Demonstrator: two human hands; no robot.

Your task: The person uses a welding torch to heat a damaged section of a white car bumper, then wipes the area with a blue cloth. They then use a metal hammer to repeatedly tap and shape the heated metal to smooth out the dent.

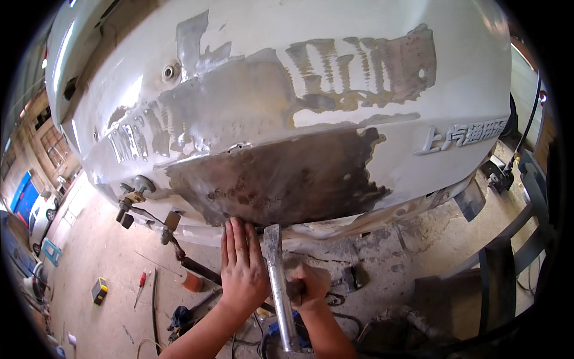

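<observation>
In front of me is a white car body panel, with a large bare-metal patch along its lower part, mottled brown and grey. My left hand lies flat, fingers together and stretched out, with the fingertips at the patch's lower edge. It holds nothing. My right hand is closed round the handle of a hammer, whose long silver metal head stands lengthwise between my two hands. The upper end of that head is close to the panel's lower edge; whether it touches cannot be told. Most of the handle is hidden by my fist.
A clamp is fixed at the panel's lower left, with a rod running from it toward my left hand. On the floor lie a yellow-black tape measure, a red screwdriver and cables. A dark metal frame stands at the right.
</observation>
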